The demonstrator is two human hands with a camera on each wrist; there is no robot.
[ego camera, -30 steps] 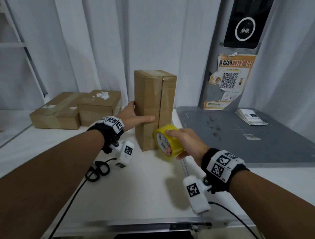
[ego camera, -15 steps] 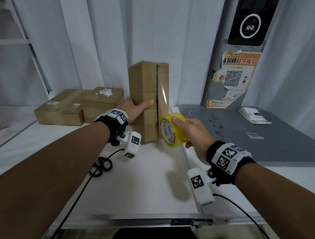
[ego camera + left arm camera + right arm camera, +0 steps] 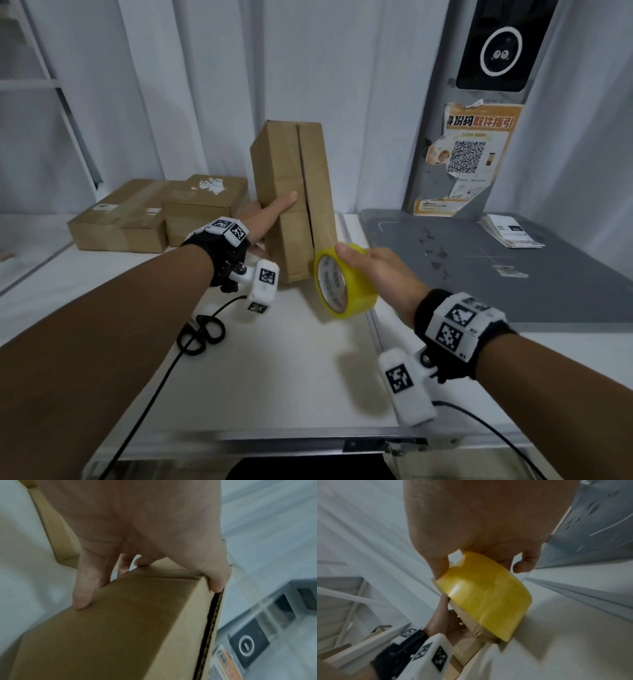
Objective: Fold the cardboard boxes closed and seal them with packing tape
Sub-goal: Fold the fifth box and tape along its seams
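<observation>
A tall cardboard box [image 3: 291,178] stands on end on the white table [image 3: 274,370], leaning slightly. A dark open seam runs down its front face. My left hand [image 3: 270,212] grips the box from the left, thumb on the front face and fingers around the side. In the left wrist view the thumb [image 3: 216,584] sits by the seam of the box [image 3: 128,628]. My right hand [image 3: 373,267] holds a yellow tape roll [image 3: 342,284] against the box's lower right corner. In the right wrist view the fingers [image 3: 436,563] clasp the tape roll [image 3: 486,601].
Two taped cardboard boxes [image 3: 120,219] [image 3: 205,202] lie at the back left. Black scissors [image 3: 202,335] lie under my left wrist. A grey platform [image 3: 496,274] with a stack of papers [image 3: 510,231] fills the right. White curtains hang behind.
The box has turned so its seam faces me more squarely, and it leans a little. My left thumb sits higher on the front face. The tape roll rose briefly, then returned to the lower corner.
</observation>
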